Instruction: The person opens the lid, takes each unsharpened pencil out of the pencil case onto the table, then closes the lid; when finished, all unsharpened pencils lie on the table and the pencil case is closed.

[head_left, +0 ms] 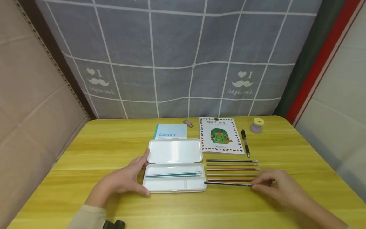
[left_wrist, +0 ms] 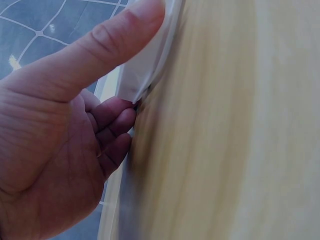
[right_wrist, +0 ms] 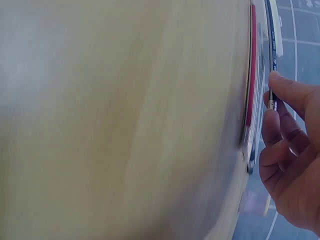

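Observation:
A white pencil case [head_left: 174, 187] lies unfolded on the table, with a few teal pencils [head_left: 172, 174] inside its near half. My left hand [head_left: 125, 179] holds the case's left end, thumb at the near corner and fingers along the side. In the left wrist view, the thumb lies over the white case edge [left_wrist: 145, 65] and the other fingers curl beside it. My right hand [head_left: 275, 186] pinches a dark blue pencil [head_left: 228, 183] near its metal-banded end. That pencil's far tip reaches the case's right edge. Above it, several loose pencils [head_left: 231, 169] lie in a row.
Behind the case is a light blue Gambit notebook [head_left: 172, 131] beside a small mauve block [head_left: 188, 123]. A picture booklet [head_left: 221, 136], a black pen [head_left: 245, 143] and a yellow-and-purple spool-shaped item [head_left: 257, 125] stand or lie at the back right. A grey curtain [head_left: 177, 82] hangs behind the table.

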### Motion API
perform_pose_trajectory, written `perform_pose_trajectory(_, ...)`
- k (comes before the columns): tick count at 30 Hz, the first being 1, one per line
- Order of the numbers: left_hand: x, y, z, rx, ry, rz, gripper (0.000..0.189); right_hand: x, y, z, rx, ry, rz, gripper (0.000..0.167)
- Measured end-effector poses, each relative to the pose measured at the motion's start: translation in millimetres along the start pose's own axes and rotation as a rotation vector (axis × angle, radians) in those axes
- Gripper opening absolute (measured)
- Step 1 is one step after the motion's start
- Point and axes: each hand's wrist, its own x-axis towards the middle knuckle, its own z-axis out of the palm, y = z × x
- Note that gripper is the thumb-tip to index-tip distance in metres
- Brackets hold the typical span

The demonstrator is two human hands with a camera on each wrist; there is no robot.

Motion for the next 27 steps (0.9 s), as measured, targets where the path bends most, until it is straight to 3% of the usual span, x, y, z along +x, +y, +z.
perform_pose_trajectory(6, -0.1, 0.8, -0.8, 0.000, -0.002, 0.004, 0.151, -5.8, 14.2, -3.6, -0.034, 0.052, -0.074, 0.018)
perform_pose_trajectory(12, -1.8, -1.1, 0.4, 0.001, -0.002, 0.005, 0.150, -3.8, 18.0, -1.2, -0.054, 0.047, -0.127, 0.014)
perform_pose_trajectory(16, -2.3, -2.7, 0.8, 0.002, -0.005, 0.010, 0.150, -2.4, 17.5, 0.8, -0.102, 0.035, -0.145, 0.020)
perform_pose_trajectory(27, -0.4, -0.4, 0.1, 0.000, -0.001, 0.008, 0.150, -1.9, 12.5, 1.2, -0.211, 0.006, -0.104, 0.020)
